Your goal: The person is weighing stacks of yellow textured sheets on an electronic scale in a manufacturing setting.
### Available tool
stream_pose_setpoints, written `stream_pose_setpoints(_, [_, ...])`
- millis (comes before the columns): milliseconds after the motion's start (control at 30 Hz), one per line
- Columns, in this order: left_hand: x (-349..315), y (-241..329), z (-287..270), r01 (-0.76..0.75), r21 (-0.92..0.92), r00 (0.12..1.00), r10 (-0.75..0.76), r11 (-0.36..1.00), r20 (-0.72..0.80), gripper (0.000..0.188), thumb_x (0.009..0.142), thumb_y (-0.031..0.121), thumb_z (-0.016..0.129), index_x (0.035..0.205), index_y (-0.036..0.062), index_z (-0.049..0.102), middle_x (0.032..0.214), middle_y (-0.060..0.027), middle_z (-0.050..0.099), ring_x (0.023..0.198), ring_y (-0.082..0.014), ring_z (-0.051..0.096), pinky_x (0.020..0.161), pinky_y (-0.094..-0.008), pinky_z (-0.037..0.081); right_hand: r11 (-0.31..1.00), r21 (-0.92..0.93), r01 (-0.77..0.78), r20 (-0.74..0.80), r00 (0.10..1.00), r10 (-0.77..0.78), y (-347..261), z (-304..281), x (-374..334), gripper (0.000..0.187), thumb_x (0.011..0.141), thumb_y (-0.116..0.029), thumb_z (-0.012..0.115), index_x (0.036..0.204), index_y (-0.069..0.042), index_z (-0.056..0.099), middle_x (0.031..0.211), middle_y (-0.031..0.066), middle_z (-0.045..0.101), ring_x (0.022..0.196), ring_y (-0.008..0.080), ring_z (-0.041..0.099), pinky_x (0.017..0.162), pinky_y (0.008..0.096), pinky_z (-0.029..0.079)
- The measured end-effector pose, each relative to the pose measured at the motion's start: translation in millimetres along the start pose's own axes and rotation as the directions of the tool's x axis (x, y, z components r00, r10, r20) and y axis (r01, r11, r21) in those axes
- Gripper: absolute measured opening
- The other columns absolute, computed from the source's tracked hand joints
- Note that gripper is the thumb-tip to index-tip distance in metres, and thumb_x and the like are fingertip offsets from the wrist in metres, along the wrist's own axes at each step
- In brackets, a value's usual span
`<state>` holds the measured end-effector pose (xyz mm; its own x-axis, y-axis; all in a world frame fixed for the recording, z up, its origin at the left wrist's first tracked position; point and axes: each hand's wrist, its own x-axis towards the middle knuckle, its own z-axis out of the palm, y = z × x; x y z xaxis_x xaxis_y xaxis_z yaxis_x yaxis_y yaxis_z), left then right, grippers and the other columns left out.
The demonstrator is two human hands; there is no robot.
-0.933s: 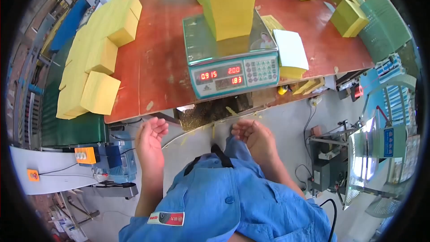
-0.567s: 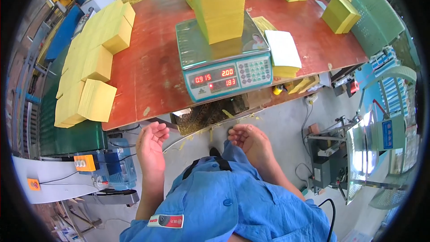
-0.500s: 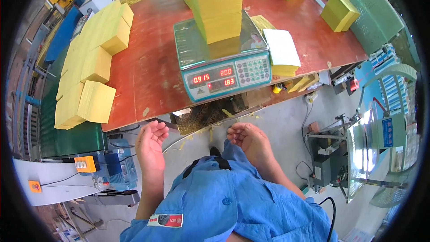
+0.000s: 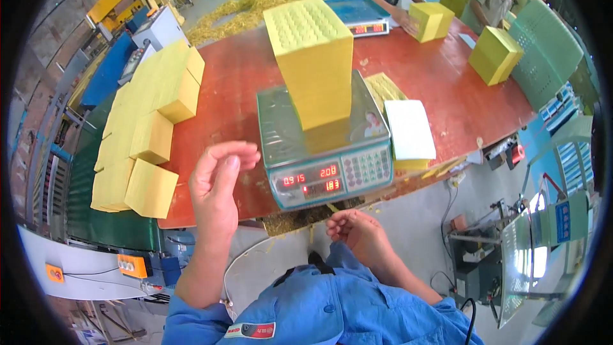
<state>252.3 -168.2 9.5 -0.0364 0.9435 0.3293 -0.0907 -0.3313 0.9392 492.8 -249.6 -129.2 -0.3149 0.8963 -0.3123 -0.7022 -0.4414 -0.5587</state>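
Observation:
My left hand point(image 4: 220, 179) is raised over the front of the red table, left of the digital scale point(image 4: 274, 153). Its fingers curve to the right with the thumb apart, and nothing is in them. Below the scale's front edge, close to my body, my right hand point(image 4: 361, 235) hangs empty with loosely curled fingers. A tall stack of yellow paper point(image 4: 316, 83), its top dotted with rows of punched marks, stands upright on the scale's metal plate. Red digits glow on the scale. Neither hand touches the stack or scale.
Yellow paper blocks point(image 4: 150, 137) line the red table's point(image 4: 223, 76) left side. A white sheet point(image 4: 410, 130) tops a low yellow pile right of the scale. Across the table, a co-worker's hand point(image 4: 405, 20) touches a yellow block point(image 4: 431, 22) beside a second scale point(image 4: 361, 16). Another person is behind.
My left hand has risen and reached forward over the table edge toward the scale. The right hand stays low near my body. The view has tilted up, showing more of the far side.

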Motion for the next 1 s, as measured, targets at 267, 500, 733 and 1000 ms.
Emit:
stream_pose_setpoints(267, [131.8, 25.5, 64.3, -0.514, 0.502, 0.856, 0.377, 0.696, 0.354, 0.031, 0.083, 0.001, 0.071, 0.113, 0.0003, 0.065, 0.128, -0.0129, 0.061, 0.114, -0.0240, 0.060, 0.092, -0.0311, 0.050, 0.999, 0.036, 0.011, 0.138, 0.990, -0.016, -59.3, -9.7, 32.7, 0.027, 0.100, -0.019, 0.051, 0.112, 0.001, 0.063, 0.107, 0.0153, 0.068, 0.097, 0.0246, 0.066, 0.089, 0.0383, 0.050])
stream_pose_setpoints(500, [165.1, 10.4, 70.1, -0.374, 0.584, 0.916, 0.189, 0.721, 0.354, 0.026, 0.081, 0.002, 0.073, 0.106, 0.0005, 0.066, 0.126, -0.0120, 0.061, 0.120, -0.0220, 0.055, 0.104, -0.0341, 0.040, 0.998, -0.044, -0.033, 0.213, 0.976, 0.041, -114.3, -10.0, 60.3, 0.026, 0.100, -0.018, 0.050, 0.112, 0.002, 0.063, 0.107, 0.0144, 0.069, 0.097, 0.0232, 0.066, 0.090, 0.0379, 0.050])
stream_pose_setpoints(733, [172.6, 11.2, 65.1, -0.339, 0.516, 0.920, 0.161, 0.787, 0.358, 0.018, 0.083, 0.002, 0.071, 0.100, 0.0008, 0.066, 0.123, -0.0121, 0.063, 0.117, -0.0205, 0.056, 0.103, -0.0348, 0.041, 0.990, -0.113, -0.082, 0.261, 0.959, 0.110, -119.7, 1.9, 73.7, 0.025, 0.100, -0.017, 0.049, 0.111, 0.002, 0.063, 0.109, 0.0141, 0.068, 0.096, 0.0219, 0.066, 0.089, 0.0355, 0.050])
stream_pose_setpoints(1000, [170.9, 11.6, 58.5, -0.491, 0.539, 0.857, 0.271, 0.684, 0.437, 0.006, 0.086, 0.000, 0.066, 0.092, 0.0009, 0.065, 0.113, -0.0125, 0.068, 0.112, -0.0243, 0.061, 0.099, -0.0365, 0.045, 0.996, -0.085, -0.039, 0.183, 0.982, 0.054, -94.2, 21.5, 49.8, 0.024, 0.100, -0.016, 0.049, 0.109, 0.001, 0.063, 0.108, 0.0134, 0.068, 0.094, 0.0209, 0.065, 0.087, 0.0335, 0.050])
